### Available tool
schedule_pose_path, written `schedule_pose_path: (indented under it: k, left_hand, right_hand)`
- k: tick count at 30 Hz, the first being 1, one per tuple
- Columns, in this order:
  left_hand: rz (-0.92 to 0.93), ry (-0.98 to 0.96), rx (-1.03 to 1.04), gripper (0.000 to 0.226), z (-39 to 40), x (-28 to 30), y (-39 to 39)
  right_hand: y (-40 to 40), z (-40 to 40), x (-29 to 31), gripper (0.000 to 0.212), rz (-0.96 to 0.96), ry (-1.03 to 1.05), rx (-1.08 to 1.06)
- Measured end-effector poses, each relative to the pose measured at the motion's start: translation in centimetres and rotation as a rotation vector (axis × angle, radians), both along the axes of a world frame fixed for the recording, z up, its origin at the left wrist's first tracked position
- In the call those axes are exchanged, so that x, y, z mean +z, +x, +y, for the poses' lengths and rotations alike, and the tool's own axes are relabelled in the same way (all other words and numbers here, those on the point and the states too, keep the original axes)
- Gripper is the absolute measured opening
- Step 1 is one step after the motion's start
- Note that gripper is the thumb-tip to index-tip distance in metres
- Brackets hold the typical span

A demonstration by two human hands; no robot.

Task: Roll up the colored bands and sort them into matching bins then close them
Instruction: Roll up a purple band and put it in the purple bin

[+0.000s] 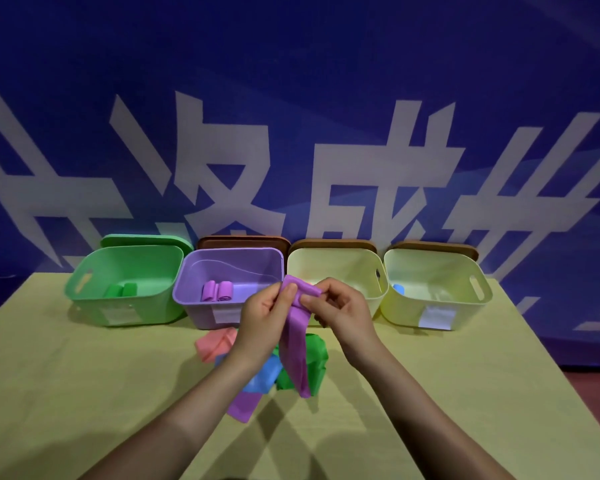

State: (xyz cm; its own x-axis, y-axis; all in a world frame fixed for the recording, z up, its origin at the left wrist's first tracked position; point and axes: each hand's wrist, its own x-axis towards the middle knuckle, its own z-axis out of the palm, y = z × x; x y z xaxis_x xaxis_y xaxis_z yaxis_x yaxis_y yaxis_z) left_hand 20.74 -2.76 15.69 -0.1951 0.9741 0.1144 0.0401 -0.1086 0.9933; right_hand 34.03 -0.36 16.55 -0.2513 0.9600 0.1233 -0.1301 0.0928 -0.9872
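Both hands hold a purple band (296, 344) up over the table; my left hand (262, 315) and my right hand (342, 311) pinch its folded top end, and the rest hangs down. Under it lies a pile of loose bands: pink (213, 344), blue (262, 374), green (316, 362) and another purple one (243, 407). The purple bin (201, 306) holds two rolled purple bands (217, 291). Two rolled green bands (120, 291) sit in the green bin (94, 306). The right yellow bin (465, 313) contains a blue roll (399, 289).
A second yellow bin (329, 261) stands between the purple bin and the right yellow bin, partly hidden by my hands. Lids lean behind the bins: green (146, 240) and brown (243, 241). A yellow-green table (84, 393) stands before a blue banner.
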Motion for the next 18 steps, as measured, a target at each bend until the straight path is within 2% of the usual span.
schedule_pose_path:
  k: [3, 5, 7, 8, 11, 15, 18]
  left_hand:
    - [-0.218, -0.148, 0.011, 0.030, 0.2, 0.3, -0.3]
    - [-0.341, -0.276, -0.004, 0.043, 0.2, 0.6, -1.0]
    - [-0.415, -0.323, -0.022, 0.046, -0.2, 0.9, -1.5]
    - [-0.420, -0.303, -0.026, 0.040, -0.6, 0.9, -1.8]
    - [-0.242, -0.161, -0.043, 0.017, -1.6, 0.4, -2.8]
    - [-0.117, -0.124, -0.049, 0.014, -2.2, 0.4, -4.3]
    - [-0.117, -0.162, -0.004, 0.027, -2.2, 0.5, -5.0]
  right_hand:
    - [-0.6, -0.2, 0.2, 0.016, -0.002, -0.014, -0.022]
    - [-1.1, -0.3, 0.5, 0.013, -0.027, -0.005, -0.055]
    - [-1.5, -0.3, 0.7, 0.015, -0.025, -0.006, -0.079]
    - [-1.7, -0.4, 0.7, 0.018, -0.021, -0.007, -0.084]
    - [-2.5, -0.7, 0.6, 0.022, 0.004, -0.036, -0.072]
    - [-3.5, -1.0, 0.5, 0.027, -0.012, -0.047, -0.050]
    - [-4.2, -1.3, 0.5, 0.018, -0.073, 0.023, -0.079]
